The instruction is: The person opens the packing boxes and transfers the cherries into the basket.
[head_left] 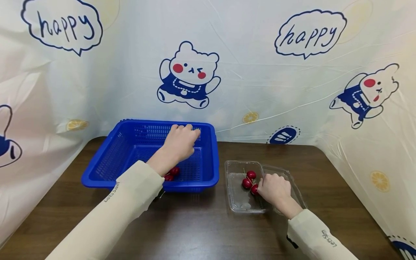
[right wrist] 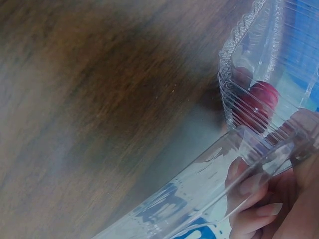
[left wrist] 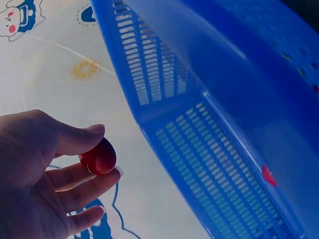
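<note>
My left hand (head_left: 180,143) is raised over the blue plastic basket (head_left: 208,180). Between thumb and fingers it pinches a dark red cherry (left wrist: 99,157), which the head view hides behind the hand. A few cherries (head_left: 174,171) lie in the basket, partly covered by my left wrist. To the right, a clear plastic clamshell box (head_left: 235,196) holds several cherries (head_left: 247,183). My right hand (head_left: 275,189) grips this box at the side where its lid (head_left: 294,180) joins. Through the clear plastic, its curled fingertips (right wrist: 238,172) show in the right wrist view.
Both containers stand on a dark brown wooden table (head_left: 195,224). A pale printed curtain (head_left: 247,83) with cartoon bears and "happy" bubbles hangs behind the table and at both sides. The basket's raised rim (head_left: 107,184) stands below my left forearm.
</note>
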The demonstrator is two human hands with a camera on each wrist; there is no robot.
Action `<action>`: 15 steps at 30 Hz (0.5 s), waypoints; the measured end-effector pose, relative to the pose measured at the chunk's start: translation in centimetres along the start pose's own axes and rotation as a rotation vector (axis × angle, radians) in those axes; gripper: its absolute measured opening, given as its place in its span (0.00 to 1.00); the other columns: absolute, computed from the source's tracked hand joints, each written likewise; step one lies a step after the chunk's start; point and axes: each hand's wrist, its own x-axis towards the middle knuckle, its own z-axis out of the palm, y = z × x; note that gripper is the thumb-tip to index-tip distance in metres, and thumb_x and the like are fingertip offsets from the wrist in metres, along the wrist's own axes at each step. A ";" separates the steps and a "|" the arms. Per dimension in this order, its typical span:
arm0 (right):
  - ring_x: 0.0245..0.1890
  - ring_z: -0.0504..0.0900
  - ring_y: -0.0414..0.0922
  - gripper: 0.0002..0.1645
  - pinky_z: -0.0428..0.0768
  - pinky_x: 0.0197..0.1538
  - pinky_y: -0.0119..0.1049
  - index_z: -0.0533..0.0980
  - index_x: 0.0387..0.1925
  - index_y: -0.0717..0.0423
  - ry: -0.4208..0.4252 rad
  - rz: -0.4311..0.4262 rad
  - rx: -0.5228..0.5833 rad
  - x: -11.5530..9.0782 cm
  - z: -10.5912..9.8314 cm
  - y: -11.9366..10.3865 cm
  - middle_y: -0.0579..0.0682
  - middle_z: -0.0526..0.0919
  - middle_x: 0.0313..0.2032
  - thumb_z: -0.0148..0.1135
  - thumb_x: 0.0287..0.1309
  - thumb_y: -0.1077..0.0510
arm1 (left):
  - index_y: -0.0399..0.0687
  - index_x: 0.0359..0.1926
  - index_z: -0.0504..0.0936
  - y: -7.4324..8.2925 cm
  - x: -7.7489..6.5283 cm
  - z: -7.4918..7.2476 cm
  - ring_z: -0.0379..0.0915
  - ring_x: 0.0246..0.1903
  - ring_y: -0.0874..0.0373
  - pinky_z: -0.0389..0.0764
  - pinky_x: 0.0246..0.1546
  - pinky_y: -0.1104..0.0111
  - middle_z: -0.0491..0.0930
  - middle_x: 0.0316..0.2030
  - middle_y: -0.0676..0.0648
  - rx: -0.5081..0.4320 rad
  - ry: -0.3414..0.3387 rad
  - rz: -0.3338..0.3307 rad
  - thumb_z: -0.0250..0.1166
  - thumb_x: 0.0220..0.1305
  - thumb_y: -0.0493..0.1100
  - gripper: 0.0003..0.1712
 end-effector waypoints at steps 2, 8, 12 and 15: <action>0.16 0.77 0.56 0.25 0.76 0.17 0.51 0.70 0.08 0.56 0.001 -0.002 0.002 0.0 0.0 0.0 0.59 0.80 0.16 0.53 0.59 0.53 | 0.41 0.57 0.79 -0.6 -0.3 -0.2 0.76 0.51 0.38 0.71 0.59 0.42 0.82 0.52 0.35 -0.001 0.006 -0.009 0.64 0.61 0.39 0.22; 0.16 0.76 0.56 0.25 0.76 0.17 0.51 0.70 0.08 0.56 -0.002 -0.001 -0.003 0.0 -0.1 -0.1 0.59 0.79 0.15 0.53 0.59 0.53 | 0.41 0.50 0.82 -2.1 -1.0 -0.5 0.78 0.45 0.38 0.73 0.56 0.41 0.84 0.45 0.36 -0.004 0.044 -0.041 0.62 0.60 0.35 0.16; 0.15 0.76 0.55 0.25 0.75 0.16 0.51 0.70 0.08 0.56 -0.004 0.001 0.001 0.0 -0.2 -0.1 0.59 0.79 0.15 0.53 0.59 0.53 | 0.41 0.50 0.82 -2.7 -1.5 -0.1 0.79 0.43 0.39 0.75 0.54 0.42 0.84 0.45 0.36 0.012 0.026 -0.050 0.61 0.60 0.35 0.16; 0.15 0.75 0.55 0.25 0.75 0.16 0.50 0.69 0.08 0.56 -0.007 0.002 0.004 0.0 -0.2 -0.1 0.58 0.79 0.15 0.53 0.59 0.53 | 0.40 0.51 0.82 -3.1 -1.9 0.4 0.79 0.43 0.38 0.76 0.53 0.43 0.84 0.46 0.35 0.021 0.006 -0.053 0.61 0.60 0.35 0.17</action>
